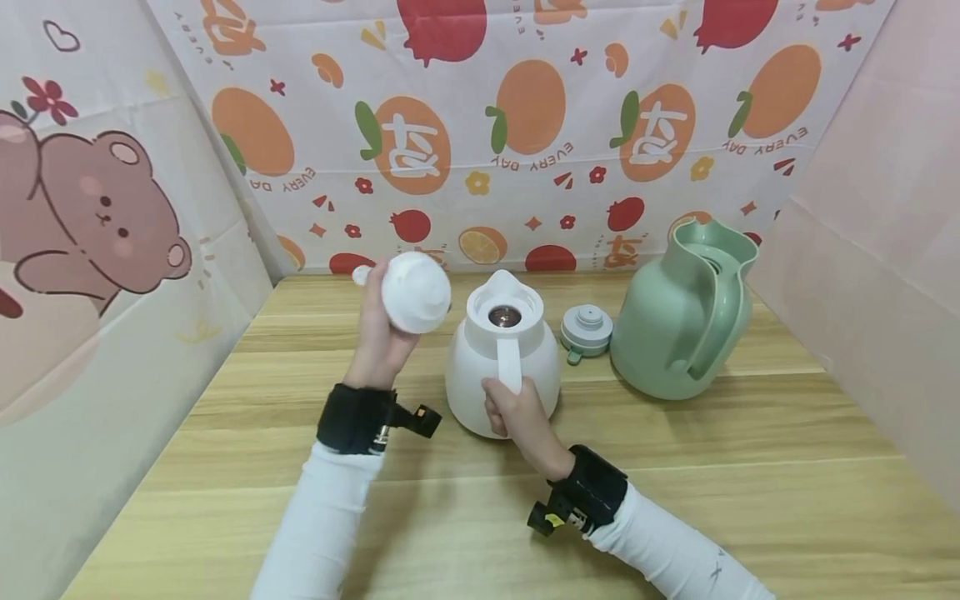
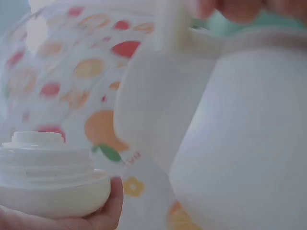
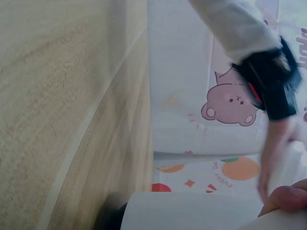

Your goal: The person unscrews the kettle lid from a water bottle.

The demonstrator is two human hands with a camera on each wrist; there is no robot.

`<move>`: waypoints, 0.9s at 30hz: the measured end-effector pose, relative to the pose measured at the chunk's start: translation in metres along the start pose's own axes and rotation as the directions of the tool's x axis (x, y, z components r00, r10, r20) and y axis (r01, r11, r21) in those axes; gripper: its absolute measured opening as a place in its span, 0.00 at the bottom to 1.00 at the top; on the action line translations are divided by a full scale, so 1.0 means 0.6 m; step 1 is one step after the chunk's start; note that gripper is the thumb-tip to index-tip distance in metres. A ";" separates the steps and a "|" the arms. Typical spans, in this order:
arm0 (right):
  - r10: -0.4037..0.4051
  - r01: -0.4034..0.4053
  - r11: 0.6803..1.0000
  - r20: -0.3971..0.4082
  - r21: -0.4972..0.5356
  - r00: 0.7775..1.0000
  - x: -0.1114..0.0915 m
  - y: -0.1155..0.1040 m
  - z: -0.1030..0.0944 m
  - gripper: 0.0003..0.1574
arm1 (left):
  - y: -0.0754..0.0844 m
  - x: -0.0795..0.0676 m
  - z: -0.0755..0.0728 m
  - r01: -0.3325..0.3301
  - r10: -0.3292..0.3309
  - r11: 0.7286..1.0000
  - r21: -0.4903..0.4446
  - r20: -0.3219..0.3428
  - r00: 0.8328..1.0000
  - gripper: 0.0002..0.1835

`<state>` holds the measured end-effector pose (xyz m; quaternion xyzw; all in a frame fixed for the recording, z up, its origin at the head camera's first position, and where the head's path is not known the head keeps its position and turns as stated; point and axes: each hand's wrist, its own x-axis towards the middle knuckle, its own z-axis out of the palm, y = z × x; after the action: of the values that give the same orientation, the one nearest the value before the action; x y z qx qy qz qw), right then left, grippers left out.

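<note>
My left hand (image 1: 384,346) holds a white round jug lid (image 1: 416,292) up in the air, left of a white thermos jug (image 1: 467,375). In the left wrist view the lid (image 2: 53,187) shows a ridged neck and a smaller cap on top, with fingers curled under its rounded side. The jug stands on the table, its mouth uncovered and a dark metallic opening inside. My right hand (image 1: 521,417) grips the lower part of the jug's handle (image 1: 509,362), which faces me. In the right wrist view a thumb (image 3: 290,197) lies over the white handle.
Right of the white jug lies a grey-green lid (image 1: 587,327) with a small tab. Beyond it stands a green jug (image 1: 660,333), its handle toward the right front. The wooden table (image 1: 480,533) ends at a fruit-print cloth (image 1: 480,167) behind.
</note>
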<state>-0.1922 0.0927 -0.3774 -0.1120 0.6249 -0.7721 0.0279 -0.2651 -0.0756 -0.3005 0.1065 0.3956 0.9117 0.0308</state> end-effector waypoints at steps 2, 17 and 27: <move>-0.003 0.003 1.000 0.002 -0.007 1.000 0.000 -0.001 -0.001 0.22 | 0.001 -0.003 -0.028 0.094 -0.102 0.969 -0.228 -0.020 0.995 0.25; 0.007 -0.007 1.000 0.018 -0.003 1.000 -0.003 -0.003 -0.001 0.21 | -0.036 -0.029 -0.154 0.225 -0.476 0.752 -0.620 -0.274 0.836 0.31; 0.009 -0.009 1.000 0.008 -0.014 1.000 -0.003 -0.003 -0.001 0.21 | -0.060 -0.030 -0.178 0.237 -0.531 0.735 -0.636 -0.322 0.784 0.31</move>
<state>-0.1904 0.0939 -0.3761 -0.1122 0.6307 -0.7671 0.0331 -0.2720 -0.1297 -0.4009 -0.2257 0.1167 0.9546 0.1555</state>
